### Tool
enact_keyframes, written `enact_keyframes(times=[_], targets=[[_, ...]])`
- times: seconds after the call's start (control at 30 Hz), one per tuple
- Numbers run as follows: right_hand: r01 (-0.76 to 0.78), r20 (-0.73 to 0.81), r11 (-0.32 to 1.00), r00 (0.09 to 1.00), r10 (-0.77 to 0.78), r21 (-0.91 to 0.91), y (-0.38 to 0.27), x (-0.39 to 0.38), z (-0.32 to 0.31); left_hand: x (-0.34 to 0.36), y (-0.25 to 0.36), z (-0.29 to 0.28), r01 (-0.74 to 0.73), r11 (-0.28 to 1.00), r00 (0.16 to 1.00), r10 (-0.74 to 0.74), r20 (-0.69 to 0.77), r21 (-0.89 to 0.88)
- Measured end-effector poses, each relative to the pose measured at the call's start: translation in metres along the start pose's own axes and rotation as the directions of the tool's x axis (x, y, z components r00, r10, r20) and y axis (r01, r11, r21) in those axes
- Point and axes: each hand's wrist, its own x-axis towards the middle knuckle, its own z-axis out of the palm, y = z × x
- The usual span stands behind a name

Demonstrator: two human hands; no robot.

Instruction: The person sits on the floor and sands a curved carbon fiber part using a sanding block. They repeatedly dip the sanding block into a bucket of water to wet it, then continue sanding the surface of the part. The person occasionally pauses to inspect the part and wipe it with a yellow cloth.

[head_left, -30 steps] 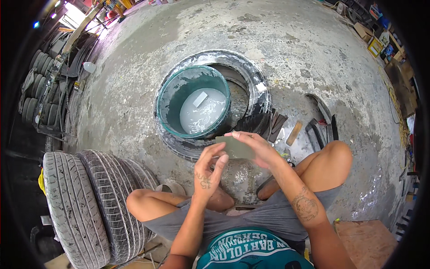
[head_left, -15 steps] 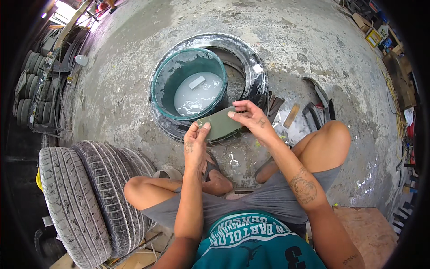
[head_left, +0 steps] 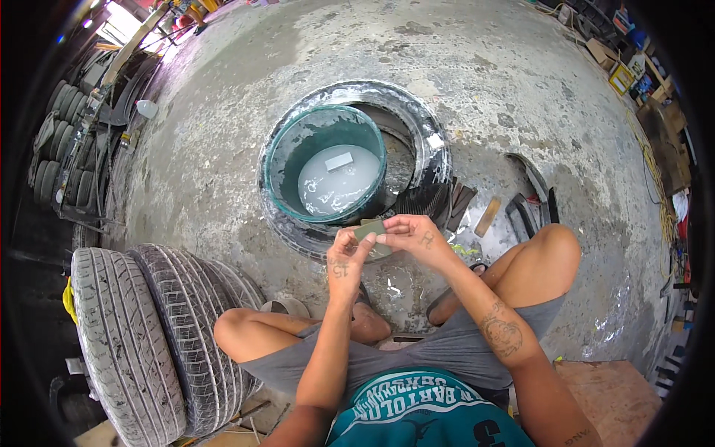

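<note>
Above your teal shirt (head_left: 417,406) and grey shorts (head_left: 439,350), both hands meet over the floor between your bent knees. Half a second ago you held the green-grey sheet (head_left: 369,229) spread flat between 2 hands; now it shows as a much smaller piece that looks doubled over, and your hands have closed in beside each other. Your left grip (head_left: 348,244) pinches its left end, thumb on top and fingers beneath. Your right grip (head_left: 410,237) is clenched on the right end, thumb and fingertips almost meeting the left thumb. The sheet therefore lies between the 2 grips, touching both, just in front of the near side of the bucket.

To your left stand upright tyres (head_left: 123,343), treads facing you. Past your hands, the green bucket (head_left: 325,128) sits within a tyre lying flat (head_left: 436,170) and holds cloudy liquid (head_left: 331,190). The pale block (head_left: 339,162) in it has turned nearly level across your view. A small white piece (head_left: 434,141) rests on the flat tyre. To its right lie dark strips (head_left: 460,203) and a brown block (head_left: 488,216). Farther left are a white jug (head_left: 147,109) and racked tyres (head_left: 63,145).
</note>
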Motion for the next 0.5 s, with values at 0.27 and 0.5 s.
enact_keyframes(times=[0.27,0.5], targets=[[-0.046,-0.006,0.989,0.999,0.046,-0.143,-0.008,-0.001,-0.002,0.003,0.024,-0.007,0.094,0.995,0.995,-0.093,0.045,-0.034],[0.039,-0.016,0.988,0.999,-0.042,-0.152,-0.003,0.001,0.002,0.005,0.015,-0.018,0.08,0.996,0.995,-0.078,0.055,-0.026]])
